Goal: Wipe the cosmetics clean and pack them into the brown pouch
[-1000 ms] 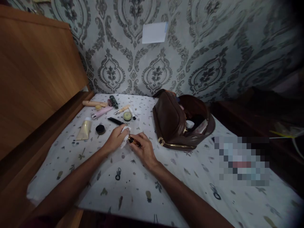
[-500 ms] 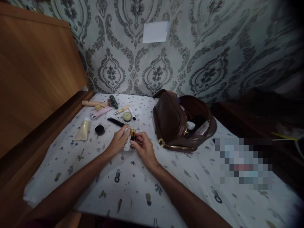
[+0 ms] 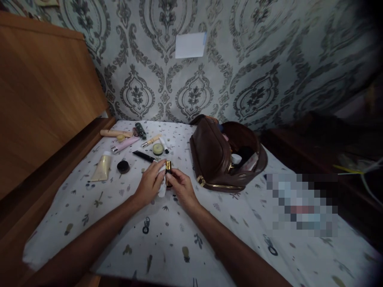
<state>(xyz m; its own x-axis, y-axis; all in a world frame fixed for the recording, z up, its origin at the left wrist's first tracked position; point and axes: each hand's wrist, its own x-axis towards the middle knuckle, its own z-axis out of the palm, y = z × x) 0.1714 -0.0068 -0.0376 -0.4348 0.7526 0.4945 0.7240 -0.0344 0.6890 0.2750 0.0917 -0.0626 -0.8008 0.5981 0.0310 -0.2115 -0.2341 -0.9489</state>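
My right hand (image 3: 182, 187) grips a small dark bottle with a gold cap (image 3: 168, 168), held upright over the patterned white sheet (image 3: 167, 239). My left hand (image 3: 150, 181) presses a white tissue (image 3: 162, 187) against the bottle's left side. Both hands meet just left of the open brown cosmetic bag (image 3: 215, 157).
Behind the hands lie several cosmetics: a cream tube (image 3: 101, 167), a black round pot (image 3: 123, 166), a black tube (image 3: 143, 156), a pink tube (image 3: 124, 144), a yellow-green jar (image 3: 157, 148). A wooden headboard (image 3: 44, 99) rises at left. A blurred patch (image 3: 302, 203) lies at right.
The bottle went from lying sideways in my right hand to standing upright. My left hand keeps the tissue against it. The view shifted slightly.
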